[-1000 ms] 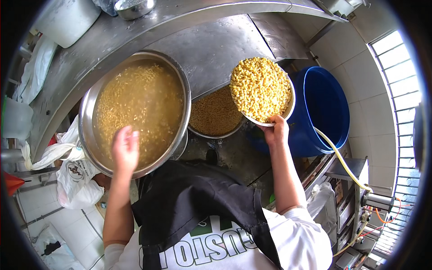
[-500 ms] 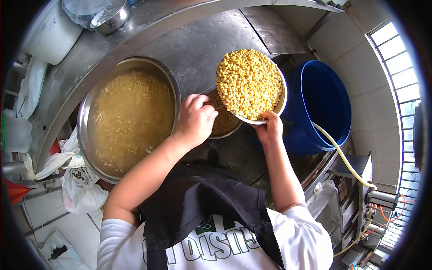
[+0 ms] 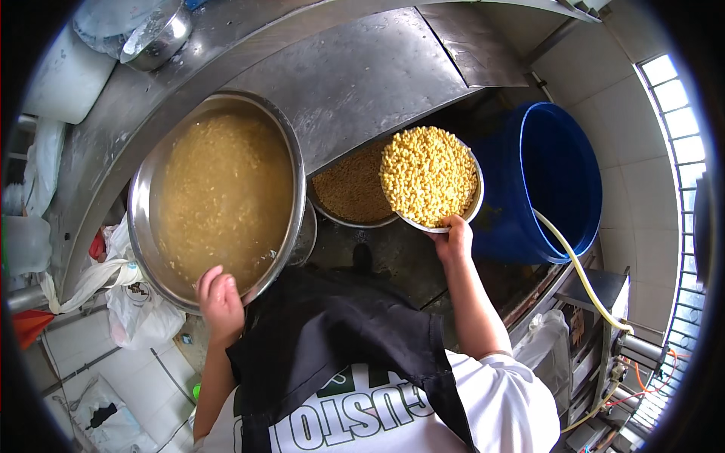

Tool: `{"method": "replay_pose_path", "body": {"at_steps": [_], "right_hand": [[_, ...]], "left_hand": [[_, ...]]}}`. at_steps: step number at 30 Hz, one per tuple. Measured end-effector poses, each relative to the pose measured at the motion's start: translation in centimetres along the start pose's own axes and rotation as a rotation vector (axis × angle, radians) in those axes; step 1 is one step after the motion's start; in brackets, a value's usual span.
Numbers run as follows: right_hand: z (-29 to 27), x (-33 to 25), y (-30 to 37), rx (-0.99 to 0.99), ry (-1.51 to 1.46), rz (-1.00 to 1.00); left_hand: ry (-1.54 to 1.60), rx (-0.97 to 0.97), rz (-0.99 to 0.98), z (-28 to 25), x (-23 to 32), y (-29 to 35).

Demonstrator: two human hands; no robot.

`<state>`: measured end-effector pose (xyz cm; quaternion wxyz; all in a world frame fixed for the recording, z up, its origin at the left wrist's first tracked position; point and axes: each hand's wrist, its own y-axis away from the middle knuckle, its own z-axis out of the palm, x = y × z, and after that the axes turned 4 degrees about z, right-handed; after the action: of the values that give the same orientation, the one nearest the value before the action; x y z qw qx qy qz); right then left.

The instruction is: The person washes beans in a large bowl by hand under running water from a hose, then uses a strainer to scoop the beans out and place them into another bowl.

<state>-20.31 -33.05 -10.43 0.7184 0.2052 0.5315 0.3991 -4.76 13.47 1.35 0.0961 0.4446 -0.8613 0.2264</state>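
My right hand (image 3: 451, 240) grips the near rim of a metal bowl (image 3: 479, 195). Heaped in it are small yellow kernels or beans (image 3: 429, 174); I cannot tell which. On the left stands a large steel basin (image 3: 296, 143) full of cloudy brownish water (image 3: 223, 189), with pale bits in it. At the basin's near rim is my left hand (image 3: 221, 300), its fingers pressed together and curled over the edge; the thumb is hidden. Between basin and bowl, lower down, sits a round container (image 3: 351, 189) of small brown grains, partly under the counter's edge.
A blue barrel (image 3: 563, 181) with a pale hose (image 3: 578, 264) over its rim stands at the right. Behind runs a metal counter (image 3: 355, 75), carrying a small steel bowl (image 3: 158, 38) and a white tub (image 3: 72, 72). Plastic bags (image 3: 140, 317) hang beside the basin.
My left hand has left the space beside the kernel bowl and come back to the basin's near rim. The bowl in my right hand sits a little lower and nearer.
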Motion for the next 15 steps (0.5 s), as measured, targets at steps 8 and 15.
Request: {"method": "replay_pose_path", "body": {"at_steps": [8, 15], "right_hand": [[0.8, 5.0, -10.7, 0.077, 0.327, -0.021], [5.5, 10.3, -27.3, 0.501, 1.351, -0.488]], "left_hand": [[0.203, 0.192, -0.541, 1.1, -0.6, 1.0], [0.063, 0.161, -0.384, 2.5, -0.7, 0.4]]}}
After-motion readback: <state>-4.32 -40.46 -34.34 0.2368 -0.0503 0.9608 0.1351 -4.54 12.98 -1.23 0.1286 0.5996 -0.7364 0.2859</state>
